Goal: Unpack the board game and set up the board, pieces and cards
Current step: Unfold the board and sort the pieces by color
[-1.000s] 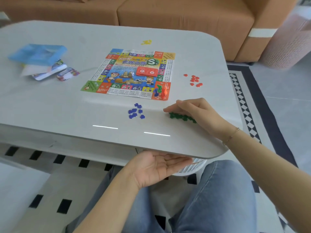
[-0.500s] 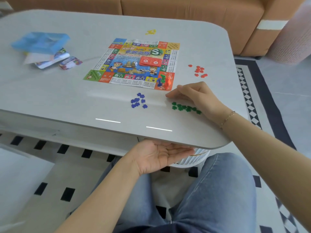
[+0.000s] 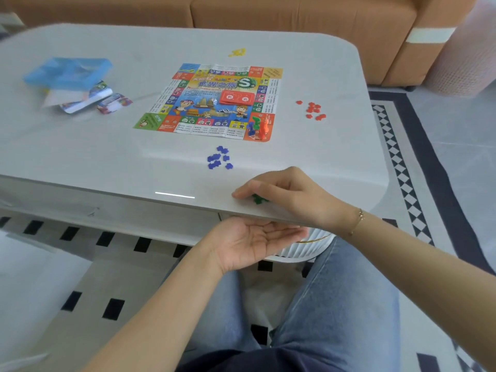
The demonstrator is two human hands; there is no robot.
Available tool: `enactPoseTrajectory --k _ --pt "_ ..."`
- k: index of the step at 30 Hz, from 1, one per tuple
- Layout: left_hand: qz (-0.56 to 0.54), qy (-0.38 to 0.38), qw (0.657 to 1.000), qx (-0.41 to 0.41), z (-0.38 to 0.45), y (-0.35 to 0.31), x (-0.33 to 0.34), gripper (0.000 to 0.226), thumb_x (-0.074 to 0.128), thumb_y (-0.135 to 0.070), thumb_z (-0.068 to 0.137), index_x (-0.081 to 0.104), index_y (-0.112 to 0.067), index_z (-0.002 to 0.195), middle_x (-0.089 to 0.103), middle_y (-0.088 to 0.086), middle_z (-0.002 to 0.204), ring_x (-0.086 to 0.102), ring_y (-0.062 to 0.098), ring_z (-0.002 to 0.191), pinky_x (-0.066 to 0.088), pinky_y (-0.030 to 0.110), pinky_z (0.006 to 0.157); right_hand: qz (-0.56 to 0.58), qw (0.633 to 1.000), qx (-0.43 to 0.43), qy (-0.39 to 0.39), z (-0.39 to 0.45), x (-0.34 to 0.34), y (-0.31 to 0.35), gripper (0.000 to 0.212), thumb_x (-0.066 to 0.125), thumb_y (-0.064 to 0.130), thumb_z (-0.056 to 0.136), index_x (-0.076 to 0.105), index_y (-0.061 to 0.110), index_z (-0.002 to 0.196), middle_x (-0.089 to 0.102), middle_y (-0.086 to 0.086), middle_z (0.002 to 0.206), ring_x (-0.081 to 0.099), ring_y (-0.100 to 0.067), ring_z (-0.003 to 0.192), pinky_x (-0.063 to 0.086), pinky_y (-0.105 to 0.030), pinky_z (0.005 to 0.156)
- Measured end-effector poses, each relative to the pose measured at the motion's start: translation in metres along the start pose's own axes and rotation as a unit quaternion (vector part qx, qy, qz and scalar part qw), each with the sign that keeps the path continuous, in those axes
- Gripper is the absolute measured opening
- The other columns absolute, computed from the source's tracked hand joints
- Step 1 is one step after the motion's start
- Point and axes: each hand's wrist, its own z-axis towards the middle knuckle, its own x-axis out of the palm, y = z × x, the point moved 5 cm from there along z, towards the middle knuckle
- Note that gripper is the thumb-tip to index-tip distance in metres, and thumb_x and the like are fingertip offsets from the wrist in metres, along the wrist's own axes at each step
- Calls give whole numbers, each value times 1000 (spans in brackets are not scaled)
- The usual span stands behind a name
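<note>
The colourful game board [image 3: 212, 100] lies flat in the middle of the grey table [image 3: 94, 162], with red cards [image 3: 236, 98] on its centre and pawns [image 3: 258, 127] standing on its near right corner. Small blue pieces [image 3: 219, 158] lie in front of the board, red pieces [image 3: 314, 110] to its right, yellow pieces [image 3: 238, 52] behind it. My right hand [image 3: 292, 196] is cupped over green pieces [image 3: 258, 199] at the table's near edge, fingers touching the tabletop. My left hand [image 3: 249, 241] is held open, palm up, just below that edge.
A blue box tray [image 3: 68, 72] lies at the far left of the table on a printed box part and a small card pack [image 3: 114, 103]. An orange sofa [image 3: 295, 14] stands behind the table. A white ribbed bin [image 3: 303, 248] sits under the table by my knees.
My right hand has dragged the green pieces from beside the board's near corner back to the table's front edge, above my waiting left palm. My left hand has stayed put.
</note>
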Motion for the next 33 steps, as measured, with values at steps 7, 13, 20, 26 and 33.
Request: enactPoseTrajectory --k 7,13,20,26,33 --pt "66 8 997 45 -2 -2 6 33 50 -9 82 68 12 100 61 32 115 65 39 103 49 45 97 6 1000 -19 11 -5 11 5 26 51 18 98 73 6 104 73 -2 105 66 -12 105 48 -34 98" --pt "50 9 998 47 -7 -6 4 32 49 -8 78 73 6 93 66 23 113 68 29 99 49 42 95 14 999 -32 8 -10 19 8 23 55 12 96 73 0 101 74 -8 101 68 -17 100 52 -36 93" --pt "44 45 997 35 -9 -2 3 39 55 -17 83 65 12 107 59 28 123 63 35 110 49 40 98 55 997 20 48 -10 21 13 25 59 17 93 73 -2 98 74 -11 100 69 -24 102 52 -41 95" --pt "24 59 998 16 -8 -1 2 43 48 -19 90 60 14 115 55 32 127 56 40 118 44 44 103 155 982 79 73 -5 23 16 49 40 28 101 69 -11 99 71 -20 104 67 -31 103 50 -37 99" --pt "7 23 1000 11 -7 -1 0 40 51 -16 81 65 12 107 61 28 121 65 37 105 49 43 97 204 972 98 59 -5 26 15 51 36 26 102 67 -14 100 70 -23 106 67 -30 105 50 -31 97"
